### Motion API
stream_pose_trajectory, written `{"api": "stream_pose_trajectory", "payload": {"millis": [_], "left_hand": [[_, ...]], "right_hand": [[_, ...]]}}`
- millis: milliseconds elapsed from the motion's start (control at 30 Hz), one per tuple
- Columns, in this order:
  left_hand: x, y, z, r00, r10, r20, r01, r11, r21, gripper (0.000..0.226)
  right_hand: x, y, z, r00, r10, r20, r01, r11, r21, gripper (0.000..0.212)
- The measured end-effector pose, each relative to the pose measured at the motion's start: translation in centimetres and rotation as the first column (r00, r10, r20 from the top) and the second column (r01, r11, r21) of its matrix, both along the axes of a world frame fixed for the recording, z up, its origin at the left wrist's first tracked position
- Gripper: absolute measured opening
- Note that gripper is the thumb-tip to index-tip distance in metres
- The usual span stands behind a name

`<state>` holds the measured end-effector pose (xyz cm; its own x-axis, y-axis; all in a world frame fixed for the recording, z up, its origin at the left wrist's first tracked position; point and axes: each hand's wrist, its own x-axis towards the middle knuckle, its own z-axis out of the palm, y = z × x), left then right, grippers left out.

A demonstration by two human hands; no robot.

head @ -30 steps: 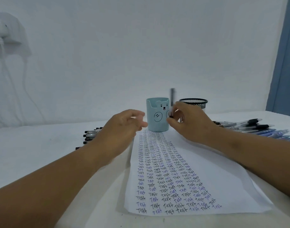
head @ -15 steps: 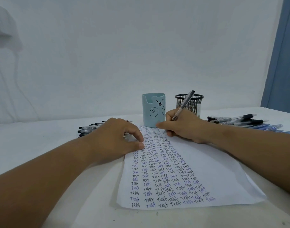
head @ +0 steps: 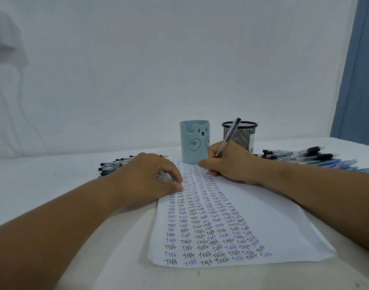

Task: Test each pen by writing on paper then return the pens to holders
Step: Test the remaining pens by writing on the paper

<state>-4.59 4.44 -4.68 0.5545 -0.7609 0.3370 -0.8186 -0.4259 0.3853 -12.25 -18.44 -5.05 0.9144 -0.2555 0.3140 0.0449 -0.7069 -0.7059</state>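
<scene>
Pen (head: 228, 138) mid-test at the far end of the paper (head: 263, 216), tip down.
Light, stiff, slick barrel, so right hand (head: 231, 164) fingers pinch it low near the tip; left hand (head: 146, 176) fingers lie relaxed, pinning the sheet's edge on the bench (head: 43, 185).

Soft, even, cool bluish light; faint shadows lie under both forearms on the tabletop (head: 53, 185). Focus is sharp at centre, no glare. Wide-angle stretching bends the edges and enlarges the forearms.

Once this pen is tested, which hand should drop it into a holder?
Right hand: it already grips the pen, beside the mesh holder. Left hand is pinning the paper.
</scene>
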Motion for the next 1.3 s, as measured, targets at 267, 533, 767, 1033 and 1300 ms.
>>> {"api": "stream_pose_trajectory", "payload": {"millis": [267, 533, 767, 1033, 1300], "left_hand": [[0.05, 0.01, -0.06, 1.0, 0.0, -0.007, 0.0, 1.0, 0.006, 0.01], [0.04, 0.04, -0.03, 1.0, 0.001, -0.011, -0.001, 1.0, 0.012, 0.009], [0.25, -0.04, -0.1, 1.0, -0.007, -0.007, 0.007, 1.0, 0.017, 0.009], [0.33, 0.33, -0.09, 0.999, 0.017, -0.035, -0.017, 1.0, 0.002, 0.013], [0.31, 0.66, 0.08, 0.999, 0.013, -0.048, -0.012, 1.0, 0.01, 0.018]], "right_hand": [[-0.04, -0.05, 0.06, 1.0, 0.002, 0.031, 0.001, 0.996, -0.094, 0.034], [0.08, -0.3, -0.02, 0.999, 0.021, 0.031, -0.017, 0.993, -0.117, 0.038], [0.11, -0.28, 0.0, 0.999, 0.014, 0.03, -0.009, 0.989, -0.15, 0.038], [0.46, -0.4, -0.08, 0.999, -0.006, 0.046, 0.013, 0.988, -0.156, 0.039], [0.54, -0.43, -0.13, 0.999, 0.0, 0.033, 0.004, 0.994, -0.105, 0.033]]}}
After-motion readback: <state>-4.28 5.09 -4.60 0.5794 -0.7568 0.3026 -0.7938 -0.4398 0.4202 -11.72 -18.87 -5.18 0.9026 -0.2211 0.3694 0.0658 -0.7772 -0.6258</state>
